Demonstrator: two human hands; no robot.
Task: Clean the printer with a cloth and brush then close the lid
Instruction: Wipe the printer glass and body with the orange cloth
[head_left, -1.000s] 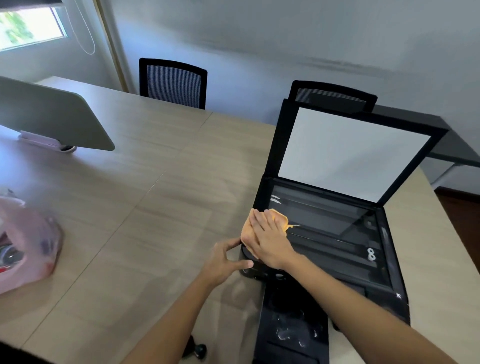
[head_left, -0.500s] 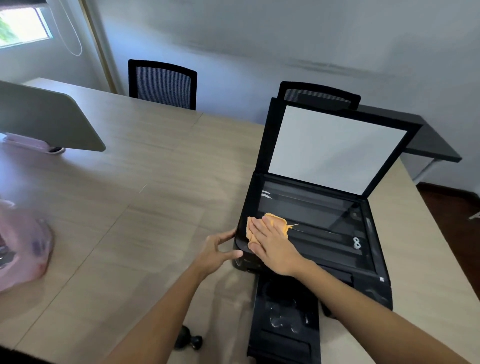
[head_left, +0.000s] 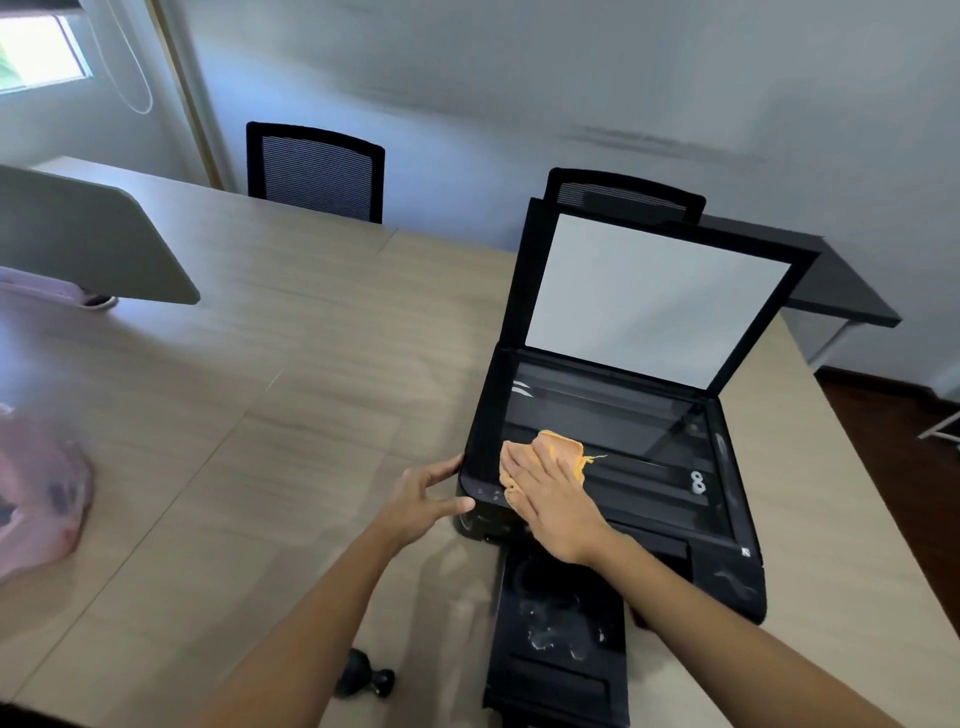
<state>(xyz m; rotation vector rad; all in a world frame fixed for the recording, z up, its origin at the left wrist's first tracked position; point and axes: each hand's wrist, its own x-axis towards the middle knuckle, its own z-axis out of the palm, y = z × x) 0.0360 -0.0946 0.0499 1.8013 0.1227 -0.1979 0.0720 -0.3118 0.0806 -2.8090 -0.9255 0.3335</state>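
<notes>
A black printer (head_left: 737, 566) sits at the right of the wooden table, its lid (head_left: 649, 296) standing open with a white inner pad. The scanner glass (head_left: 623, 415) is exposed. My right hand (head_left: 550, 499) lies flat, pressing an orange cloth (head_left: 563, 449) onto the glass near its front left corner. My left hand (head_left: 423, 499) grips the printer's front left corner, thumb and fingers around the edge. The output tray (head_left: 561, 639) sticks out toward me with dusty smears on it. A small black object, maybe the brush (head_left: 363, 675), lies on the table beside the tray.
A pink plastic bag (head_left: 36, 499) lies at the table's left edge. A grey desk divider (head_left: 88, 239) stands at the far left. Two black mesh chairs (head_left: 317, 171) stand behind the table, one behind the printer lid. A dark side desk (head_left: 841, 291) is at the right.
My right hand has slid the cloth a little to the right and onto the glass from the printer's left edge. The left hand keeps its hold on the corner. The view shifted slightly.
</notes>
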